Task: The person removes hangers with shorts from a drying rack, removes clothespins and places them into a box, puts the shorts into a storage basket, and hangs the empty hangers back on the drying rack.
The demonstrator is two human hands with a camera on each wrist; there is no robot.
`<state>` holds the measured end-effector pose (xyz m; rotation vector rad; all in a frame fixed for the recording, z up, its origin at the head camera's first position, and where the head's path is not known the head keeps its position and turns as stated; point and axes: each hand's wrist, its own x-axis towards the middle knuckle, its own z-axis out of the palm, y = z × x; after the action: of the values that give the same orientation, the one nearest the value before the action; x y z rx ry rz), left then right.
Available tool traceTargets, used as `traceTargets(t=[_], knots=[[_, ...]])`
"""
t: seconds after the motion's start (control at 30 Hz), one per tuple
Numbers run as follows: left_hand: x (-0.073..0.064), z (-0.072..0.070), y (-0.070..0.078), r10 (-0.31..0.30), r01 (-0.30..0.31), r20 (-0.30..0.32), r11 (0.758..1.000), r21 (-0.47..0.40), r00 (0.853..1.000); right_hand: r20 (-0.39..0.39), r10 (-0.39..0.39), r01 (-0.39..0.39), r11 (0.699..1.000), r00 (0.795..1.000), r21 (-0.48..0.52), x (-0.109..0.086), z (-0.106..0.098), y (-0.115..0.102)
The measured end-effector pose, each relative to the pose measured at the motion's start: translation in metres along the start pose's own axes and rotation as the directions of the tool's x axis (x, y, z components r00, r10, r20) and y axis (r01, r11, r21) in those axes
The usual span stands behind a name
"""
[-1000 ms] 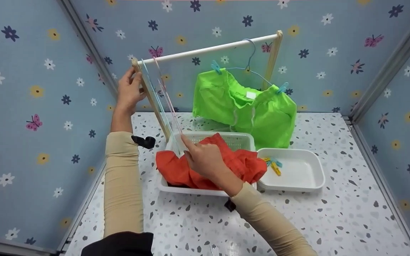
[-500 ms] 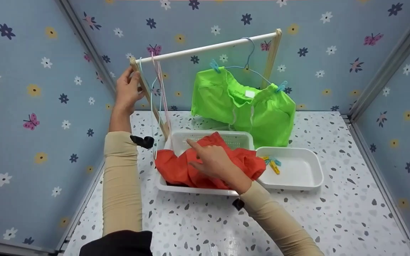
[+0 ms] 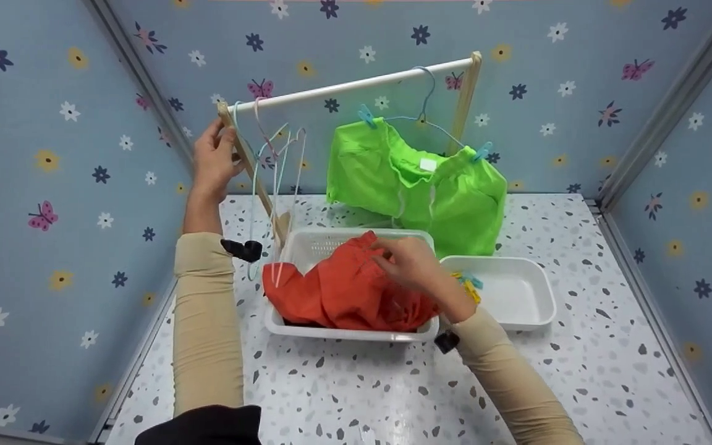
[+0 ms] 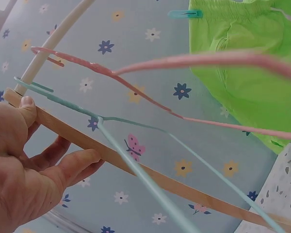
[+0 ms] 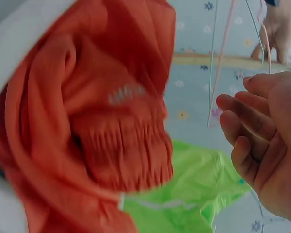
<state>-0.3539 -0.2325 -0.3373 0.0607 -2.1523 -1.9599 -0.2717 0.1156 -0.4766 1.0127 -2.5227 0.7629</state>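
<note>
My left hand (image 3: 214, 161) grips the upper end of the wooden post (image 4: 121, 162) of a small clothes rack, thumb and fingers on either side of it. Beside it, a pink hanger (image 4: 145, 97) and a light blue hanger (image 4: 141, 172) hang from the white rod (image 3: 343, 88). My right hand (image 3: 415, 262) hovers over a red garment (image 3: 343, 296) piled in a white basket (image 3: 343, 334). Its fingers are loosely bent, with nothing between them. A gathered elastic waistband (image 5: 126, 150) on the red garment shows in the right wrist view.
Green shorts (image 3: 365, 164) hang farther right on a blue hanger (image 3: 424, 99), held by blue clothespins (image 3: 483, 151). A shallow white tray (image 3: 517, 303) with yellow and blue clothespins (image 3: 472, 290) stands right of the basket. Patterned walls (image 3: 690, 185) surround the speckled table (image 3: 343, 383).
My right hand has drawn away from the hangers, moving right over the red garment. The hangers have swung and turned on the rod. My left hand stays on the post.
</note>
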Motion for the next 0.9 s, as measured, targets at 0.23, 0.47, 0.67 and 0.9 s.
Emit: traceTargets(t=[0.23, 0.47, 0.67, 0.9], knots=[[0.0, 0.001, 0.002, -0.009, 0.009, 0.007, 1.0, -0.006, 1.0, -0.256, 0.199, -0.18, 0.979, 0.946, 0.096, -0.017, -0.04, 0.045], [0.0, -0.002, 0.001, 0.0, 0.001, 0.017, 1.0, -0.012, 1.0, -0.603, 0.457, -0.451, 0.875, 0.654, 0.175, -0.02, -0.075, 0.09], [0.0, -0.002, 0.001, 0.026, -0.026, 0.022, 1.0, -0.013, 0.999, -0.536, 0.642, -0.614, 0.744, 0.548, 0.263, -0.011, -0.101, 0.12], [-0.001, -0.001, 0.001, -0.005, 0.005, 0.016, 1.0, -0.009, 1.0, -0.311, 0.736, -0.7, 0.673, 0.602, 0.238, -0.001, -0.104, 0.143]])
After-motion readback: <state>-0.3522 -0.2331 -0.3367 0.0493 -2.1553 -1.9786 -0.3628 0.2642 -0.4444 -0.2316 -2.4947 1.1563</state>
